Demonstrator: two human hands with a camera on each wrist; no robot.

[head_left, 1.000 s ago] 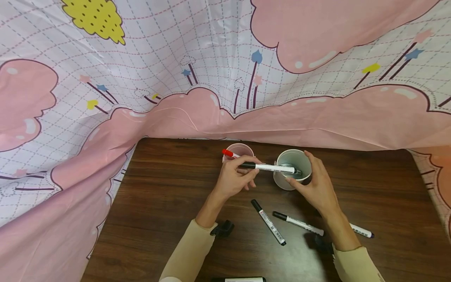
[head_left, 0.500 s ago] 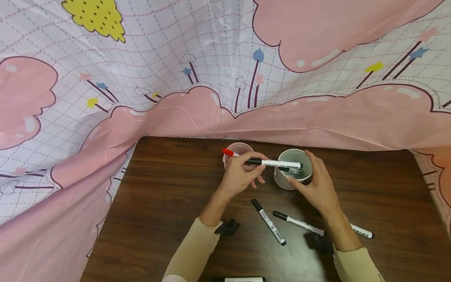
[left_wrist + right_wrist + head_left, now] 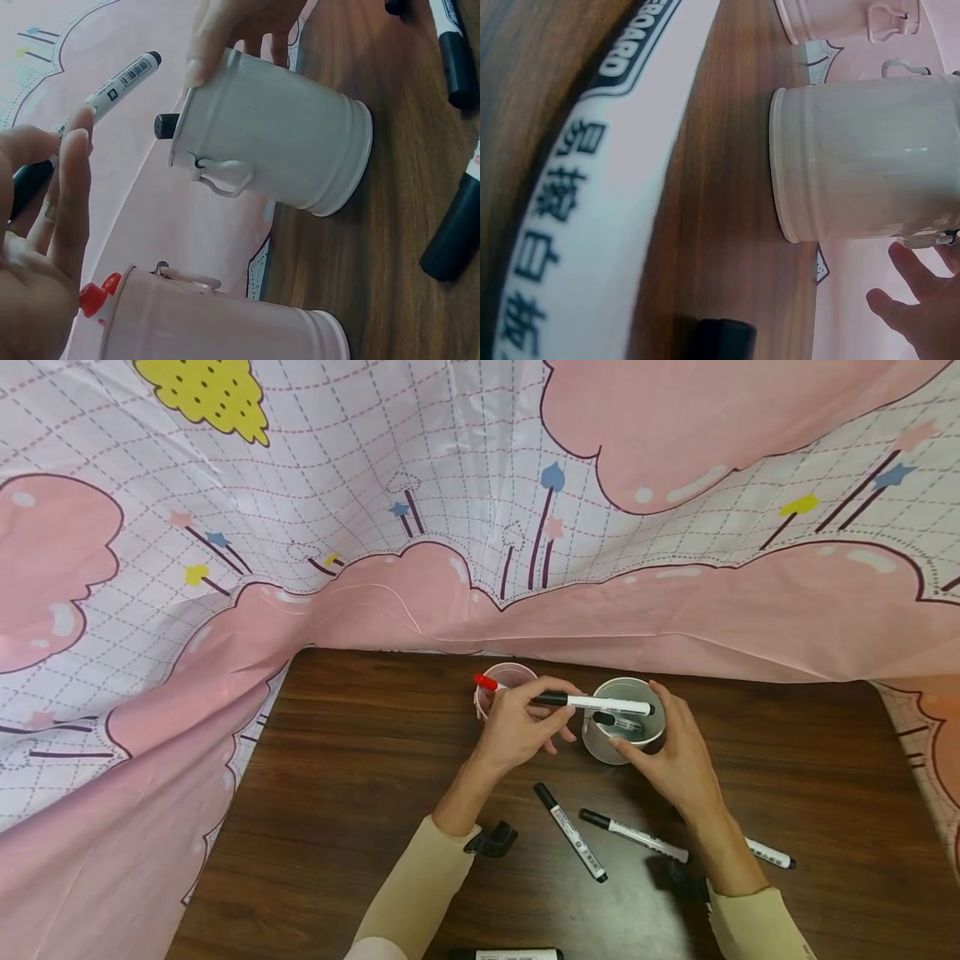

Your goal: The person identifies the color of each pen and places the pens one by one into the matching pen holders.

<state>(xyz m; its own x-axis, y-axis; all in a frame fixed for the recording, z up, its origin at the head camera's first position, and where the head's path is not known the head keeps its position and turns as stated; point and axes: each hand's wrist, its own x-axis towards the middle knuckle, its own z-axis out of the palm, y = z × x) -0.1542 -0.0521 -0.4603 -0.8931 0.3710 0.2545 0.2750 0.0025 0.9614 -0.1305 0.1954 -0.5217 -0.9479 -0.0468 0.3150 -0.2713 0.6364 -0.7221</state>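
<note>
1. We see a red-capped marker (image 3: 486, 682) standing in the pink bucket (image 3: 217, 322).
2. Our left hand (image 3: 517, 727) pinches a black-capped marker (image 3: 611, 704) between thumb and fingers, apart from and above the white bucket (image 3: 277, 131).
3. Inside that bucket we see a second marker (image 3: 624, 723).
4. Our right hand (image 3: 678, 752), half open, grips its rim.
5. Beyond our right wrist lies a partly hidden marker (image 3: 772, 853).

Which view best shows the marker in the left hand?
The head view: the marker appears almost end to end. The left wrist view shows it partly behind fingers; in the right wrist view it isn't visible.
</note>
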